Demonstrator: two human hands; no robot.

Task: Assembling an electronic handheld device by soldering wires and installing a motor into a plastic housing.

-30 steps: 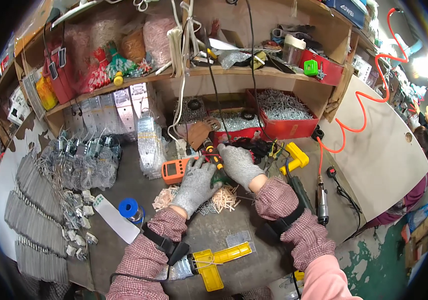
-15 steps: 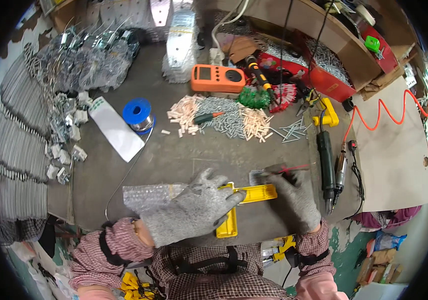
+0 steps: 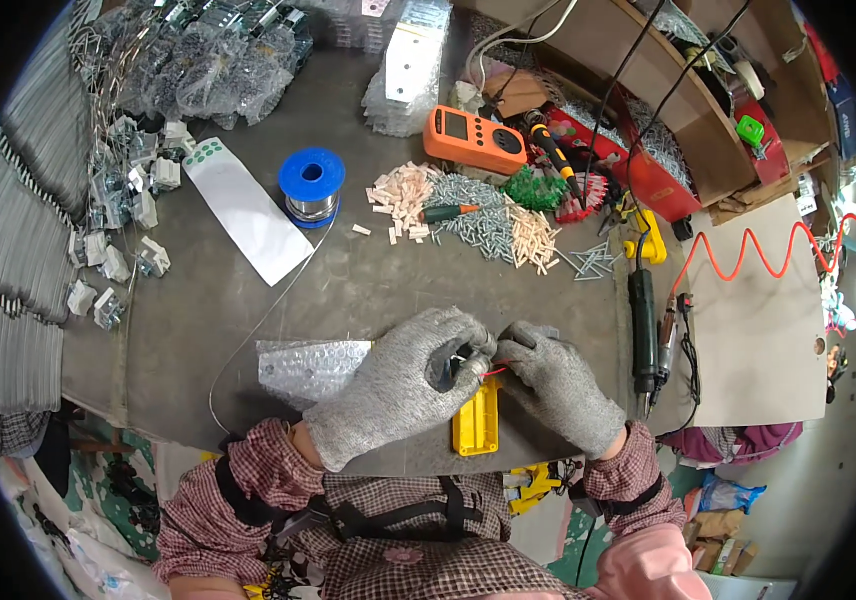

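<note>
My left hand [image 3: 398, 385] and my right hand [image 3: 566, 392], both in grey knit gloves, meet fingertip to fingertip near the front edge of the workbench. A thin red wire [image 3: 495, 371] shows between them, and the right fingers are closed on it. The left fingers and thumb curl shut around something mostly hidden, with a small dark part glimpsed inside. Below the fingertips an open yellow plastic casing [image 3: 476, 422] lies on the bench, its upper end covered by the hands. Clear bubble wrap [image 3: 313, 370] lies beside the left hand.
Beyond the hands are a blue solder spool [image 3: 311, 187], a white strip [image 3: 248, 215], piles of screws [image 3: 478, 222] and beige plugs [image 3: 403, 195], and an orange meter [image 3: 473, 140]. A dark electric screwdriver [image 3: 642, 330] hangs at right. Stacked metal plates [image 3: 23, 240] line the left.
My right hand has moved left with the red wire to meet my left hand. The left hand has lifted off the yellow casing and its fingers have closed. The view has shifted.
</note>
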